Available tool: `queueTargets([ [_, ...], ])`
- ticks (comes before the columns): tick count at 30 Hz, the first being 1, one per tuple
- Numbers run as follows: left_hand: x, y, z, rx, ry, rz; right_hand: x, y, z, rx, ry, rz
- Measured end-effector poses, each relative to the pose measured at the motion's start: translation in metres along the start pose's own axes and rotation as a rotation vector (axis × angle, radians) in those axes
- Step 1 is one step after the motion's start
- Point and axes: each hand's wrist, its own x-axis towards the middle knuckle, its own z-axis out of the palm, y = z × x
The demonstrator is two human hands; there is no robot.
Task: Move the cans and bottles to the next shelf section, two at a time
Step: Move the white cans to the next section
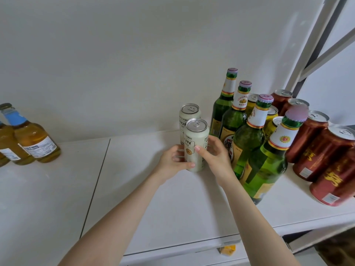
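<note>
Two white beer cans stand upright on the white shelf (146, 204), the front white can (196, 139) just before the rear white can (189, 115). My right hand (216, 157) wraps the front can from the right, thumb on its label. My left hand (172, 161) comes from the left. Its fingers curl by the rear can's base and its thumb lies across the bottom of the front can. Right of them stand several green bottles (247, 139), several yellow cans (271, 112) behind those, and several red cans (322, 150).
A seam (96, 179) divides the shelf board into sections. Amber bottles with blue neck labels (32, 139) stand in the left section. A white wall runs behind the shelf. Grey frame bars (315, 54) rise at the upper right. The shelf's front edge (182, 246) is near me.
</note>
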Motion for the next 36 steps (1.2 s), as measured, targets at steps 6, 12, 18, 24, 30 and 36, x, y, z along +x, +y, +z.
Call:
queueTargets([
  [6, 0.009, 0.0, 0.003, -0.006, 0.011, 0.006, 0.008, 0.001, 0.002, 0.022, 0.016, 0.003],
  [12, 0.017, 0.0, 0.004, -0.01, 0.013, 0.004, 0.014, 0.001, 0.002, 0.015, 0.014, -0.012],
  [18, 0.02, -0.003, 0.002, 0.002, 0.012, 0.003, 0.015, 0.002, 0.002, 0.022, 0.008, -0.011],
  [24, 0.02, -0.003, 0.002, 0.004, -0.005, 0.005, 0.015, 0.002, 0.002, 0.015, 0.014, -0.004],
  [30, 0.019, -0.003, 0.0, 0.043, -0.009, 0.004, 0.013, 0.002, 0.001, 0.014, 0.022, 0.018],
  [36, 0.008, -0.003, -0.014, 0.16, 0.031, -0.005, 0.001, -0.002, 0.006, -0.029, 0.101, 0.024],
])
